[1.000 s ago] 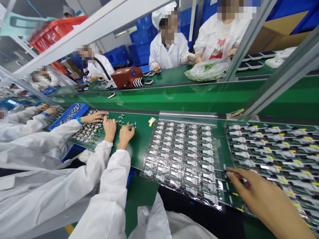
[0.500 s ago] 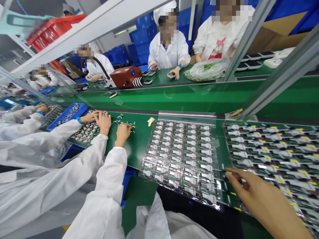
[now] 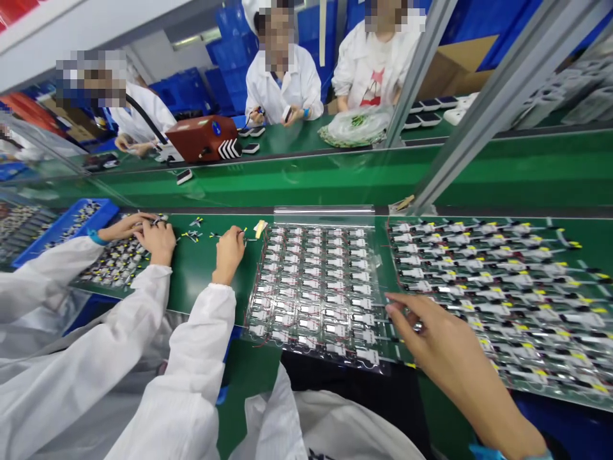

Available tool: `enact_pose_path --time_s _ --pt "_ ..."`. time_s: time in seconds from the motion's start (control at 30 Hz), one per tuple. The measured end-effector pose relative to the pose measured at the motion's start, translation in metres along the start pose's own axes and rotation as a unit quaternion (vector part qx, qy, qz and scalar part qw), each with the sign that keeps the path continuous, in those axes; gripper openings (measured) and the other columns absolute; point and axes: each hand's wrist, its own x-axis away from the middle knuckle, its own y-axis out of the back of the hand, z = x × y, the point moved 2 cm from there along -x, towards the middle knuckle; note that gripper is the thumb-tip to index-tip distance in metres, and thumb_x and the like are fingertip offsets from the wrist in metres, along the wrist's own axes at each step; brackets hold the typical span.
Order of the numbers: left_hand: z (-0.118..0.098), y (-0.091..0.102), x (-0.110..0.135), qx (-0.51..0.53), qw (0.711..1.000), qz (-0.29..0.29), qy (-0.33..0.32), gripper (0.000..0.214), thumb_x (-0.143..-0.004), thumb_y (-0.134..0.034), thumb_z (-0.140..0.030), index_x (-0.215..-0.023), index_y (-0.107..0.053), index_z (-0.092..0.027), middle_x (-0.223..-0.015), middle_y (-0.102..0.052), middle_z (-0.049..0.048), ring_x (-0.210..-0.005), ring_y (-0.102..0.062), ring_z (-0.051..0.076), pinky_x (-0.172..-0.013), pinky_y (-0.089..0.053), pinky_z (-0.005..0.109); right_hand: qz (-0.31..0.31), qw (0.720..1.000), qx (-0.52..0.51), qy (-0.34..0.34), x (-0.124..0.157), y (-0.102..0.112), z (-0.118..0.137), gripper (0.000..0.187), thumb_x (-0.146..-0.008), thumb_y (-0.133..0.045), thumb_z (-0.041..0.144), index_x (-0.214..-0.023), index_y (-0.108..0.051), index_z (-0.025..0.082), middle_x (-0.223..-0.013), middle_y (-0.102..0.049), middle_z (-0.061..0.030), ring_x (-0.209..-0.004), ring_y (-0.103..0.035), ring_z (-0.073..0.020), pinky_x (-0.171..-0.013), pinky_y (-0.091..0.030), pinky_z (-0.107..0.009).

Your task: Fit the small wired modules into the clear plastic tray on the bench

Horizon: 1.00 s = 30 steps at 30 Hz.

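On the counter (image 3: 205, 281), going left to right: a blue parts tray (image 3: 62, 225), loose connectors (image 3: 192, 230), bagged circuit boards (image 3: 311, 287), then more circuit boards (image 3: 488, 287) in rows!

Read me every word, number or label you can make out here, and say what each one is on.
No text is readable.
White labels on the boards in the clear tray: too small to read.
Round blue badge on the red box: too blurred to read.
Dark print on the white coat: cut off by the picture's edge.

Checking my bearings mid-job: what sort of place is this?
Likely an electronics assembly line: rows of small wired circuit boards on a green workbench, with people in white smocks alongside.
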Motion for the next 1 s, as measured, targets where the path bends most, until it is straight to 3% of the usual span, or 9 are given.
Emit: enact_pose_path --time_s 0.13,0.23,0.33,0.43,0.53,0.63,0.8,0.93,1.0 --pt "0.013 0.007 -0.001 0.008 1.0 0.013 0.022 0.021 -0.101 -0.048 -0.026 -0.112 -0.065 -0.02 -0.111 -0.073 0.0114 -0.105 -0.068 0.028 -0.086 -0.047 0.034 -0.009 1.0 0.002 -0.007 0.004 -0.001 -0.009 0.046 -0.102 -0.039 0.054 -0.105 -0.072 0.022 -0.089 -0.073 -0.0068 -0.063 -0.067 -0.0202 -0.057 -0.048 -0.033" --pt "-0.001 0.028 0.013 0.033 0.999 -0.032 -0.028 0.021 -0.101 -0.051 -0.028 -0.111 -0.067 -0.019 -0.112 -0.072 0.0109 -0.104 -0.068 0.027 -0.088 -0.049 0.034 -0.006 1.0 -0.005 -0.006 0.003 0.0 -0.006 0.048 -0.102 -0.039 0.056 -0.106 -0.072 0.022 -0.089 -0.074 -0.0073 -0.061 -0.066 -0.02 -0.056 -0.048 -0.033" --pt "-0.044 0.053 0.048 0.111 0.977 -0.06 -0.172 0.022 -0.103 -0.051 -0.03 -0.112 -0.067 -0.019 -0.109 -0.074 0.0081 -0.099 -0.069 0.022 -0.089 -0.052 0.034 0.002 0.999 -0.042 0.001 0.0 0.003 0.005 0.047 -0.101 -0.042 0.056 -0.113 -0.071 0.021 -0.089 -0.075 -0.0077 -0.063 -0.067 -0.0203 -0.058 -0.051 -0.033" --pt "-0.106 0.065 0.099 0.181 0.91 -0.02 -0.373 0.023 -0.105 -0.05 -0.032 -0.11 -0.067 -0.018 -0.105 -0.075 0.006 -0.098 -0.069 0.018 -0.09 -0.054 0.032 0.032 0.993 -0.116 -0.006 -0.004 0.005 0.018 0.046 -0.099 -0.05 0.054 -0.128 -0.066 0.022 -0.097 -0.077 -0.0073 -0.071 -0.07 -0.0204 -0.063 -0.055 -0.031" --pt "-0.16 0.059 0.144 0.217 0.846 0.032 -0.486 0.023 -0.107 -0.046 -0.029 -0.107 -0.066 -0.018 -0.098 -0.075 0.0047 -0.091 -0.069 0.016 -0.085 -0.055 0.032 0.079 0.977 -0.193 -0.03 -0.005 0.003 0.023 0.044 -0.097 -0.056 0.052 -0.131 -0.064 0.025 -0.109 -0.077 -0.0072 -0.082 -0.073 -0.0206 -0.071 -0.057 -0.031" --pt "-0.19 0.046 0.163 0.246 0.831 0.071 -0.494 0.025 -0.108 -0.044 -0.031 -0.1 -0.063 -0.017 -0.089 -0.071 0.0041 -0.083 -0.068 0.016 -0.077 -0.055 0.03 0.117 0.958 -0.255 -0.064 -0.004 0.003 0.016 0.039 -0.097 -0.057 0.055 -0.117 -0.069 0.024 -0.106 -0.077 -0.0077 -0.085 -0.073 -0.0206 -0.075 -0.058 -0.031" --pt "-0.204 0.029 0.149 0.302 0.808 0.163 -0.478 0.028 -0.103 -0.053 -0.046 -0.107 -0.058 -0.019 -0.097 -0.07 0.0041 -0.089 -0.067 0.017 -0.078 -0.054 0.029 0.116 0.941 -0.294 -0.124 -0.001 0.009 -0.012 0.039 -0.09 -0.064 0.06 -0.096 -0.071 0.022 -0.083 -0.074 -0.0056 -0.074 -0.07 -0.0201 -0.069 -0.057 -0.03" --pt "-0.205 0.007 0.133 0.16 0.81 0.166 -0.539 0.019 -0.106 -0.048 -0.024 -0.115 -0.064 -0.02 -0.107 -0.068 0.0067 -0.098 -0.063 0.02 -0.083 -0.051 0.032 0.057 0.942 -0.284 -0.171 0.001 0.007 -0.035 0.043 -0.091 -0.06 0.058 -0.109 -0.072 0.022 -0.091 -0.075 -0.0083 -0.081 -0.071 -0.0231 -0.066 -0.058 -0.032" --pt "-0.204 -0.007 0.13 0.077 0.797 0.161 -0.577 0.028 -0.102 -0.048 -0.013 -0.12 -0.066 -0.023 -0.112 -0.066 0.0074 -0.102 -0.061 0.021 -0.084 -0.049 0.032 0.048 0.945 -0.268 -0.18 0.002 0.005 -0.039 0.042 -0.093 -0.056 0.054 -0.114 -0.073 0.022 -0.095 -0.075 -0.0091 -0.084 -0.071 -0.0238 -0.064 -0.057 -0.032"
